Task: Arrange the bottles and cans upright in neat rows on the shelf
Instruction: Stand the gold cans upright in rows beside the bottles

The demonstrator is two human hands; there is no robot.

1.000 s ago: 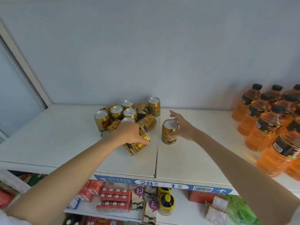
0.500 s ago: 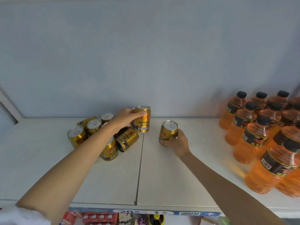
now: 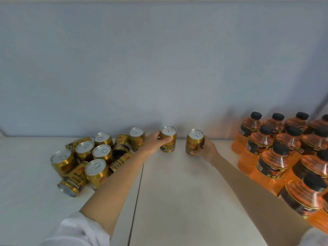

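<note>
My left hand (image 3: pixel 152 143) grips an upright gold can (image 3: pixel 168 139) near the back wall, just right of the shelf seam. Beside it to the right, my right hand (image 3: pixel 206 150) holds a second upright gold can (image 3: pixel 194 142). A jumbled cluster of gold cans (image 3: pixel 92 157) sits at the left of the white shelf (image 3: pixel 177 201); several stand upright and a few lie on their sides, such as one at the front (image 3: pixel 71 183). Orange bottles with black caps (image 3: pixel 276 153) stand upright in rows at the right.
The blue-grey back wall (image 3: pixel 159 68) closes off the shelf behind the cans. A seam (image 3: pixel 137 192) splits the shelf into two boards. Bare shelf surface lies in front of the two held cans, between my forearms.
My left hand has carried its can rightward to the back wall, over the seam. My right hand has shifted its can back beside it. The camera has tilted upward.
</note>
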